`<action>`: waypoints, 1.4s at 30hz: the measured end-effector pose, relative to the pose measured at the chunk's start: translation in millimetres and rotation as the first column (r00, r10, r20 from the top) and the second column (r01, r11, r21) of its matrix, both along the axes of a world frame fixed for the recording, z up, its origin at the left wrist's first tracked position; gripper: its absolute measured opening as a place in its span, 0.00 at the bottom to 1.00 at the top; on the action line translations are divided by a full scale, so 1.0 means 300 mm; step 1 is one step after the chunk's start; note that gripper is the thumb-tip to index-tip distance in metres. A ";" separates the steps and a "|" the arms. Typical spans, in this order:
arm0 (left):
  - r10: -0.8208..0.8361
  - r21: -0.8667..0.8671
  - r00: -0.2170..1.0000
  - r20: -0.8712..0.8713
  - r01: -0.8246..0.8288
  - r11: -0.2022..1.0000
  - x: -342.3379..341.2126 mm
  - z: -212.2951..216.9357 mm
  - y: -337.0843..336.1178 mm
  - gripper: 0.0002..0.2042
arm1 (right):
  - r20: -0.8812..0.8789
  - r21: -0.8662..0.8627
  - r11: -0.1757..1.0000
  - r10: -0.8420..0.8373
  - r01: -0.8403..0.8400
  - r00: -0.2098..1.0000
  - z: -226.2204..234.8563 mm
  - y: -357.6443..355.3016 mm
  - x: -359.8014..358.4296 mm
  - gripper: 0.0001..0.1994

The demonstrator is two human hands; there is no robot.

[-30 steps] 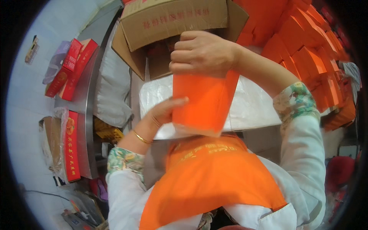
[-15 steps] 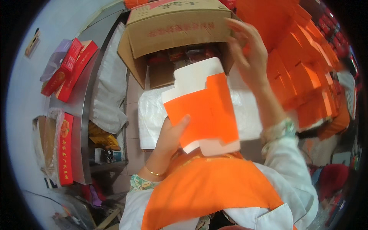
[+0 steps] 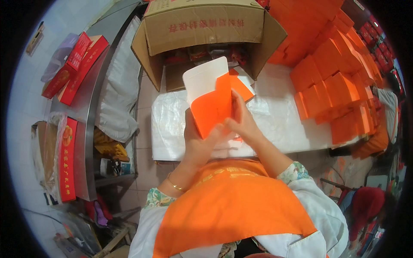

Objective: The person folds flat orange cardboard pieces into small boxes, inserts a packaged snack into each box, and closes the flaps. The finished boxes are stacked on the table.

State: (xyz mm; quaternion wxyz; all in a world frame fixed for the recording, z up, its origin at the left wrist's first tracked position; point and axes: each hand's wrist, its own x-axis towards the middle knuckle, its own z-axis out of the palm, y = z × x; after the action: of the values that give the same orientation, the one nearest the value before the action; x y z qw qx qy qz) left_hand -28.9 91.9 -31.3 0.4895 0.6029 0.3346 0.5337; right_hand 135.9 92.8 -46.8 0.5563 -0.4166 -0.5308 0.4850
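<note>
1. The left hand (image 3: 198, 144) and right hand (image 3: 241, 124) together hold one orange box blank (image 3: 211, 101), lifted above the near edge of the worktop (image 3: 275, 124) and in front of the chest. It stands upright with its white inner face turned partly toward the person, which I judge suits folding it.
2. Left grip: closed around the blank's lower left edge, thumb across the orange face. Right grip: fingers pinched on the lower right edge, with a folded flap sticking out to the right behind them. Both hands touch the blank; neither holds anything else.
3. One open brown carton (image 3: 202, 34) sits at the far side of the worktop, mouth toward the person, probably so that its contents stay within reach. What lies inside is too dark to count.
4. A stack of orange boxes (image 3: 340, 73) fills the far right of the worktop, piled close together; there are too many, and they overlap too much, for a sure count.
5. On the steel shelf (image 3: 84, 112) to the left lie three flat red boxes (image 3: 77, 64) at the far end and one more red box (image 3: 67, 159) nearer.
6. One white sack (image 3: 118, 94) lies between the shelf and the worktop.
7. The person wears one orange apron (image 3: 232, 210); another person (image 3: 387, 112) is at the right edge.
</note>
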 end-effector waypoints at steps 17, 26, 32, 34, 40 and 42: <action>-0.130 0.425 0.991 -0.039 0.134 0.895 -0.069 0.038 -0.027 0.47 | 0.550 0.456 0.875 -0.132 -0.163 0.825 0.093 -0.032 0.097 0.47; 0.029 0.466 0.833 -0.552 0.279 0.840 -0.114 0.045 -0.022 0.29 | 0.660 0.358 0.920 -0.128 -0.159 0.741 0.134 -0.076 0.120 0.40; 0.097 0.525 0.871 -0.481 0.198 0.828 -0.088 0.016 -0.008 0.20 | 0.696 0.379 0.899 -0.122 -0.219 0.707 0.117 -0.074 0.155 0.23; 0.092 0.511 0.875 -0.476 0.190 0.838 -0.075 0.017 -0.004 0.19 | 0.714 0.281 0.932 -0.043 -0.231 0.698 0.122 -0.074 0.163 0.20; 0.152 0.588 0.858 -0.491 0.198 0.784 -0.069 0.045 0.053 0.18 | 0.785 0.113 0.959 0.073 -0.258 0.615 0.212 -0.052 0.193 0.16; 0.271 0.600 0.785 -0.557 0.155 0.785 -0.072 0.068 0.082 0.18 | 0.778 0.089 0.960 0.100 -0.266 0.621 0.237 -0.041 0.205 0.15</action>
State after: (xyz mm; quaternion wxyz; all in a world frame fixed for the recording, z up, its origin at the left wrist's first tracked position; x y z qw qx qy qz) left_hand -50.6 116.5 -10.9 0.1108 0.8575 0.3020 0.4016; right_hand 197.4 80.3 24.3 0.2644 -0.4690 -0.8008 0.2625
